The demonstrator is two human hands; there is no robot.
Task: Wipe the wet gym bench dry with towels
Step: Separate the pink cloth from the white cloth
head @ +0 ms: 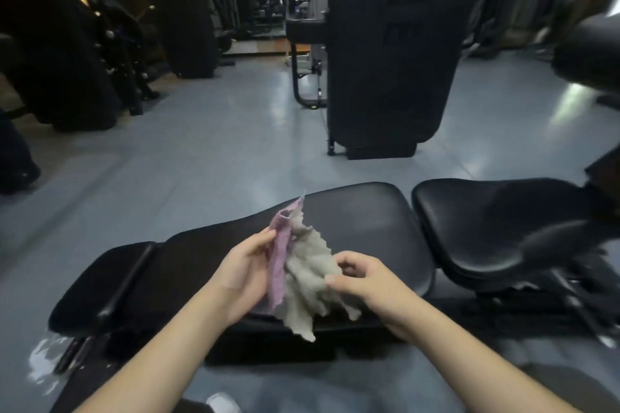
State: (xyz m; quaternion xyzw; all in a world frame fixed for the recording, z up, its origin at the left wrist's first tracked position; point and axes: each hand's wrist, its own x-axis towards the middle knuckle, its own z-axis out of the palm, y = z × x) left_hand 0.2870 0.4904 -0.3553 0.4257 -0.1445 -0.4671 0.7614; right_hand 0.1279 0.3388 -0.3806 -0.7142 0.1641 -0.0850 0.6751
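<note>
Both hands hold the cloths clear of the bench pad: left hand grips the pink towel, right hand pinches the grey towel. That pad lies directly beneath and beyond them, its long axis running left to right.

Both hands hold the towels above the worktop; a machine stands behind it.
</note>
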